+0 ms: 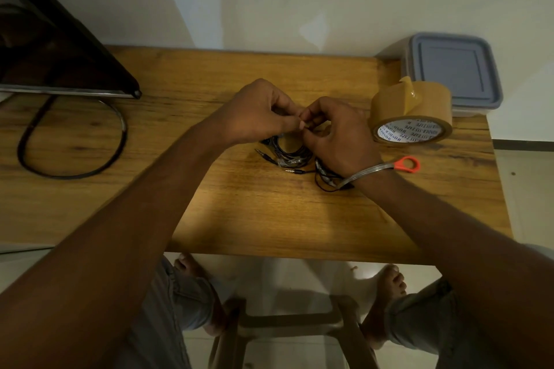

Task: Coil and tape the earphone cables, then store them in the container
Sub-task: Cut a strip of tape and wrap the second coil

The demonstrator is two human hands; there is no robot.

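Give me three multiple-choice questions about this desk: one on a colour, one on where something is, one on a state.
1. What colour is the container lid?
A. red
B. yellow
C. grey-blue

2. Where does the tape roll stand?
A. on the lid
B. on the wooden table, just in front of the container
C. inside the container

3. How is the container?
A. lid on
B. lid off
C. tipped over

Answers: 1 C, the lid shows grey-blue. 2 B, the roll stands on its edge on the tabletop at the container's near side. 3 A, the lid lies flat on top of the container.
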